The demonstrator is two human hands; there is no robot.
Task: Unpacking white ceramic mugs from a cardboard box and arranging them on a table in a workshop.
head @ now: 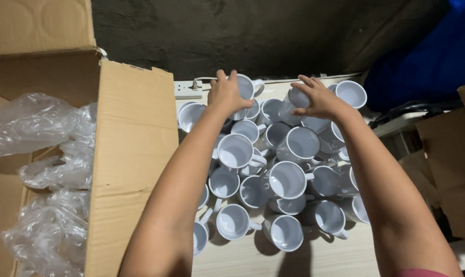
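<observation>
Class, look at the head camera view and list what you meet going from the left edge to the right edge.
Crumpled clear plastic bags → open cardboard box → left hand → right hand → blue object → cardboard piece.

Two bare hands reach over the table: the left hand (226, 94) and the right hand (317, 98), each resting on one white mug at the far edge of the pile. White mugs (288, 179): roughly two dozen, all of one kind, heaped and overlapping, so an exact count cannot be made. Large cardboard box (132, 154): one, open, at the left. Clear plastic bags (53, 169) inside it: several, crumpled together, number unclear. White power strip (188, 91): one. Smaller cardboard box (455, 154): one, at the right edge. Blue cloth-like mass (427, 56): one.
</observation>
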